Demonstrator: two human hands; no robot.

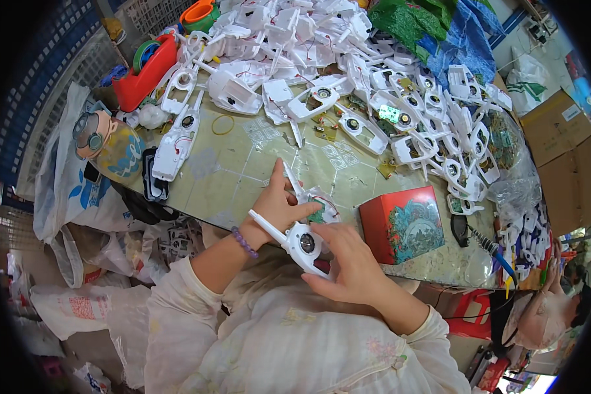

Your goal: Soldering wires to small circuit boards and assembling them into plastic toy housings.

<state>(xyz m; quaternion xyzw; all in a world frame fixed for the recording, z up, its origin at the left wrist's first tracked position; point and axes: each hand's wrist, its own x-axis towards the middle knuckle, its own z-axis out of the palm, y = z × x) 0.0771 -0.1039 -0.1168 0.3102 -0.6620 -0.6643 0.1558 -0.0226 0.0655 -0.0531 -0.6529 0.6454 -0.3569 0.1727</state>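
Note:
In front of my body, my right hand point(353, 264) grips a white plastic shell half point(294, 240), its thumb and fingers around the wide end. This half has a round black speaker point(307, 243) set in it and a long thin stem pointing up and left over my left wrist. Just beyond it, my left hand point(277, 205) holds another white shell half point(293, 180), thumb laid across a green circuit board point(316, 215). Thin red wire shows beside the board. My right fingers partly cover that piece, and its underside is hidden.
A large heap of white plastic shells point(276, 39) fills the far side. More shells with speakers point(410, 118) lie right. A red box point(400, 226) stands right of my hands. Left are a red tape dispenser point(144, 79), a yellow-tinted bottle point(115, 148) and a black phone-like object point(154, 174).

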